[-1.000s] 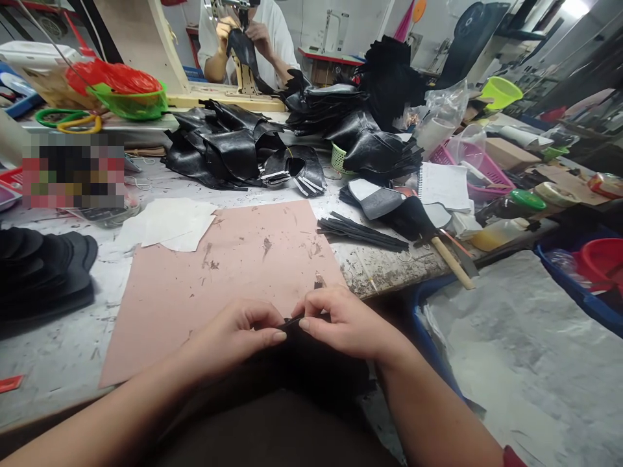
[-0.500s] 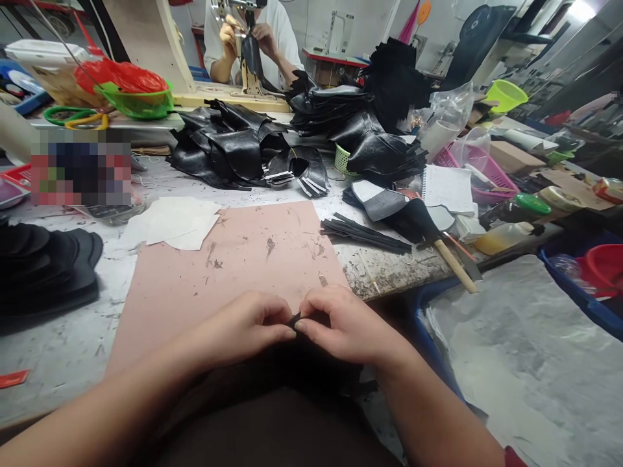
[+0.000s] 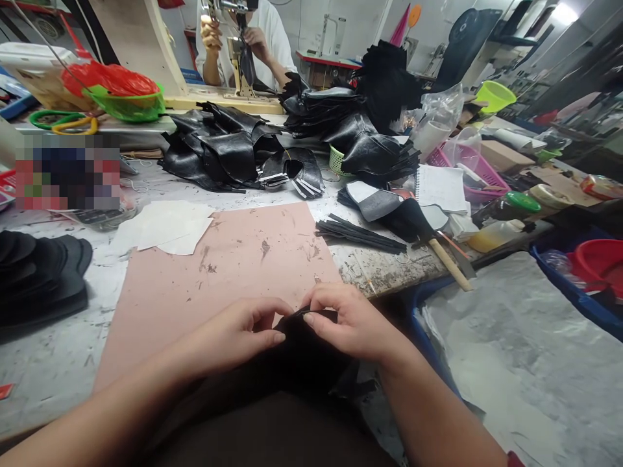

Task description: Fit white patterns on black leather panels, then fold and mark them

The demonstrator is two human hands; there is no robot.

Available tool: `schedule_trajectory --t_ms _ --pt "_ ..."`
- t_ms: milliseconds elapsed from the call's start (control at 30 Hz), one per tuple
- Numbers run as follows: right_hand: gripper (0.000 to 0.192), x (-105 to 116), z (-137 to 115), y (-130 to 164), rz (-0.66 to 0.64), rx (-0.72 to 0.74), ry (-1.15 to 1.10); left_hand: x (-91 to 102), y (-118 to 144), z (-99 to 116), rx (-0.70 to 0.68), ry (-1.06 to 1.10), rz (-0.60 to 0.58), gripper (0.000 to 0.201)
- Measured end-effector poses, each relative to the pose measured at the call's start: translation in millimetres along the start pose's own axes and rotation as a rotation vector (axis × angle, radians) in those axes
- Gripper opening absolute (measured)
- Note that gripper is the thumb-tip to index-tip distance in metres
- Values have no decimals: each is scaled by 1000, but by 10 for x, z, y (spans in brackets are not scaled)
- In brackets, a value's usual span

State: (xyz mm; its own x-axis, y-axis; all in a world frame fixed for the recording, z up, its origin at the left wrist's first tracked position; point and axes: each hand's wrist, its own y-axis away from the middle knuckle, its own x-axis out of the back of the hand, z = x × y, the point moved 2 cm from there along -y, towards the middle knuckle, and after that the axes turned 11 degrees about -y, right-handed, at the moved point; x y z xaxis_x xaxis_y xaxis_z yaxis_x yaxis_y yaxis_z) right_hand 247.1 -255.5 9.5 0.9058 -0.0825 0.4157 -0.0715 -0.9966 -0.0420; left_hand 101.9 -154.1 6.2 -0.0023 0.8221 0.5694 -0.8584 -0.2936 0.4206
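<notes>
While a black leather piece (image 3: 306,344) is held low at the near edge of the table, just over the lap, its top edge is pinched from both sides. The left hand (image 3: 238,337) is curled, with thumb and fingertips closed on the left end of that edge. The right hand (image 3: 348,324) is curled too, and the right end of the edge is gripped between its thumb and first finger. The two hands are set very close together, almost touching. Just behind them a pink work mat (image 3: 219,272) is laid flat on the worn white table (image 3: 53,363). White paper pieces (image 3: 165,227) are placed at the mat's far left corner, and a stack of black soles (image 3: 39,272) is kept at the left. To the right of the mat, thin black strips (image 3: 360,235) are bundled, and a hammer (image 3: 445,259) is laid near them. Farther back, a heap of black leather pieces (image 3: 233,152) is piled up. At the far side, another person (image 3: 243,39) is seen working at a sewing machine.
</notes>
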Motion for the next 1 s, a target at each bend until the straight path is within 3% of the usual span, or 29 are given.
schedule_trajectory --t_ms 167,433,600,1000 --pt "13 -2 -54 46 -28 38 99 -5 -46 67 -45 49 36 14" --pt "9 13 -140 138 -55 177 242 -77 -61 44 -67 130 76 16" --pt "11 23 -135 120 -73 150 231 -79 -49 28 -96 138 56 18" --pt "15 -25 -130 75 17 116 188 -55 -50 45 -135 160 -30 21"
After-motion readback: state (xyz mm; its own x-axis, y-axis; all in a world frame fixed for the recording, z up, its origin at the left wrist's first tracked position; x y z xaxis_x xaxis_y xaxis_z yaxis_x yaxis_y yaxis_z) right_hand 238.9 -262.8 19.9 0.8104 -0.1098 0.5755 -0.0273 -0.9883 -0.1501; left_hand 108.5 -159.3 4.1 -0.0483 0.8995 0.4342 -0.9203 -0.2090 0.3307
